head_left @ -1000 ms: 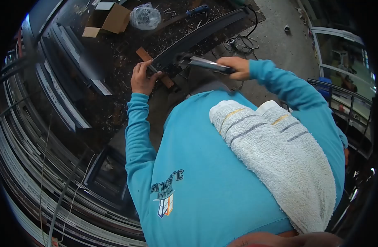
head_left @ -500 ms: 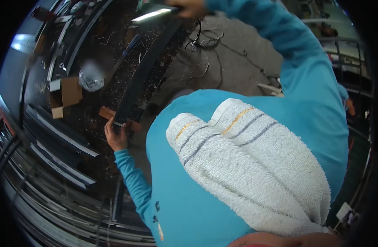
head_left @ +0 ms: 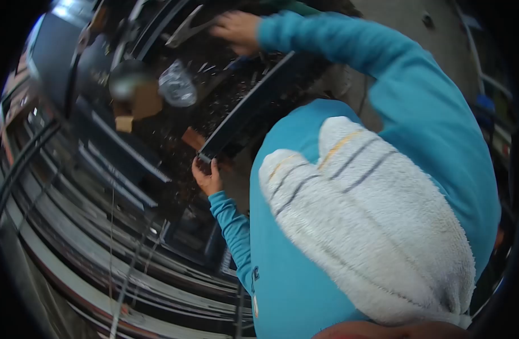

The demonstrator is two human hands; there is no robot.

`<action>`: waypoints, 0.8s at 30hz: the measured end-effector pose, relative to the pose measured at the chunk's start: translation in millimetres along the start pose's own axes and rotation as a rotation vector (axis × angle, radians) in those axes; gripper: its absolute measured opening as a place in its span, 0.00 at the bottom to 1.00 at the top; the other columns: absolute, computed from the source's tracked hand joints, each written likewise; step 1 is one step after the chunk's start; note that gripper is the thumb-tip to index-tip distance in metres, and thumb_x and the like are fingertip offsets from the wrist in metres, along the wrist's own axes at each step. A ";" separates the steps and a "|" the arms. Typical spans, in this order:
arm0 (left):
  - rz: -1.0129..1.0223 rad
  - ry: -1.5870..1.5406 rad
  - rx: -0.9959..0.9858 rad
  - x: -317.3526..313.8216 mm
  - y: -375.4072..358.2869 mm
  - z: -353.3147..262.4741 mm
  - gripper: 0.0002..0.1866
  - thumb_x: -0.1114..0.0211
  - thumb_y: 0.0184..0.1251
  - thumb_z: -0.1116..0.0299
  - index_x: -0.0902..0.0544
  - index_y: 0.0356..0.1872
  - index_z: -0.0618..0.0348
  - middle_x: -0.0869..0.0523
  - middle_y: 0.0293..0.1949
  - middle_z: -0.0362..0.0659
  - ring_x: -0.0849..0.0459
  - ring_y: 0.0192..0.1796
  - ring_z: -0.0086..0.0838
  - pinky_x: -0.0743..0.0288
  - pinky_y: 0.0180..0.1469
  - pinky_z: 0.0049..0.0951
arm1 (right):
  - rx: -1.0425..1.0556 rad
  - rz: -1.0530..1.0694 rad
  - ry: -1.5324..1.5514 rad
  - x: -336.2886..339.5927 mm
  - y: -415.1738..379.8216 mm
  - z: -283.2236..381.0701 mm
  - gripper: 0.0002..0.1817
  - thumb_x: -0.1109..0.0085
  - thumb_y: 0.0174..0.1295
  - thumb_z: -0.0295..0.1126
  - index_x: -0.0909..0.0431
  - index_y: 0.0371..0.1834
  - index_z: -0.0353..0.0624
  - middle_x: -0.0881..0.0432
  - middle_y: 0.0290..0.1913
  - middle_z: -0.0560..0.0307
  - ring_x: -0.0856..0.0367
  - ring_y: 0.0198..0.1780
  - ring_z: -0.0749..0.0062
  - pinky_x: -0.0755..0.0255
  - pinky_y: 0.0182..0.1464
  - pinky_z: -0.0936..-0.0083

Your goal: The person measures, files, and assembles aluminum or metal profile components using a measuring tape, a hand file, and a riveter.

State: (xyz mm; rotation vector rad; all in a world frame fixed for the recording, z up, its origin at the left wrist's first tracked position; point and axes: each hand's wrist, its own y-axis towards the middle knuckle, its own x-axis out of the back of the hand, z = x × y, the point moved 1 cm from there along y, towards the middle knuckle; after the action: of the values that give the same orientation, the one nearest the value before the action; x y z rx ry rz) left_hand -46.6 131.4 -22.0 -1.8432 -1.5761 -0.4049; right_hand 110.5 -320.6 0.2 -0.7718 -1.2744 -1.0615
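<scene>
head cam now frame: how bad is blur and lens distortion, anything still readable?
Head view: strong fisheye, black vignette at the corners, straight profiles bowed along the left edge. Motion blur smears most of the frame; the right hand and the metal piece it holds are soft. The left hand at the end of the dark profile is a little clearer. The towel fills the foreground, blurred. Shirt print unreadable.

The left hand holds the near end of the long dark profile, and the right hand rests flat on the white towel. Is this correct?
Not quite. In the head view the right hand is stretched out far ahead, gripping a grey metal tool, not resting on the white towel. The left hand does hold the near end of the long dark profile.
</scene>
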 end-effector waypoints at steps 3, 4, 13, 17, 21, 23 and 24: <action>-0.106 -0.137 0.128 11.0 -0.1 -25.6 0.26 0.27 0.62 0.68 0.26 0.59 0.62 0.18 0.50 0.44 0.19 0.50 0.27 0.25 0.55 0.27 | 0.251 0.253 0.365 4.4 -77.7 36.3 0.42 0.27 0.42 0.43 0.32 0.64 0.45 0.29 0.55 0.42 0.27 0.56 0.47 0.30 0.55 0.54; -0.135 -0.170 0.116 19.9 9.7 -28.9 0.23 0.28 0.63 0.69 0.24 0.57 0.62 0.18 0.48 0.42 0.19 0.49 0.25 0.25 0.54 0.25 | 0.265 0.476 0.345 -0.2 -89.4 40.1 0.45 0.26 0.40 0.48 0.32 0.65 0.47 0.29 0.57 0.42 0.27 0.58 0.46 0.29 0.56 0.54; -0.303 0.281 0.037 78.8 139.5 -56.6 0.26 0.24 0.56 0.59 0.21 0.53 0.59 0.16 0.49 0.50 0.17 0.51 0.37 0.24 0.56 0.36 | -0.105 0.242 0.887 75.4 -19.8 -14.0 0.27 0.34 0.55 0.29 0.28 0.60 0.39 0.23 0.52 0.43 0.22 0.56 0.53 0.28 0.60 0.64; -0.456 0.726 0.469 106.3 144.5 -7.7 0.35 0.24 0.53 0.55 0.27 0.61 0.56 0.23 0.57 0.53 0.25 0.62 0.48 0.29 0.63 0.44 | -0.157 -0.093 0.814 85.3 -47.6 -76.5 0.25 0.36 0.60 0.29 0.28 0.60 0.34 0.22 0.56 0.43 0.20 0.58 0.59 0.29 0.62 0.70; -0.444 0.767 0.674 105.1 160.0 9.3 0.37 0.23 0.52 0.56 0.30 0.62 0.56 0.24 0.58 0.54 0.26 0.62 0.51 0.29 0.66 0.43 | -0.403 -0.069 0.929 74.5 -91.0 -112.5 0.21 0.38 0.62 0.27 0.27 0.58 0.35 0.20 0.54 0.46 0.21 0.59 0.63 0.30 0.62 0.71; -0.426 0.754 0.667 113.9 168.2 27.4 0.35 0.22 0.51 0.57 0.28 0.58 0.58 0.22 0.56 0.56 0.23 0.60 0.50 0.28 0.64 0.43 | -0.493 -0.075 0.933 74.1 -104.3 -116.4 0.21 0.39 0.62 0.27 0.26 0.58 0.36 0.20 0.54 0.47 0.21 0.58 0.64 0.30 0.62 0.72; -0.403 0.732 0.633 120.7 171.4 32.7 0.36 0.21 0.49 0.56 0.28 0.57 0.59 0.21 0.56 0.56 0.22 0.60 0.50 0.27 0.63 0.43 | -0.509 -0.094 0.925 72.0 -107.9 -118.2 0.21 0.39 0.62 0.27 0.26 0.58 0.36 0.20 0.54 0.47 0.21 0.57 0.64 0.30 0.61 0.72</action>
State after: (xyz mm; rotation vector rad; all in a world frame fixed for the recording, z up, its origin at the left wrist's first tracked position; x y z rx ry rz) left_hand 138.3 235.5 -19.5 -0.7623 -1.3195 -0.5897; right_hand 51.0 -480.8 40.3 -0.4713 -0.2497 -1.5911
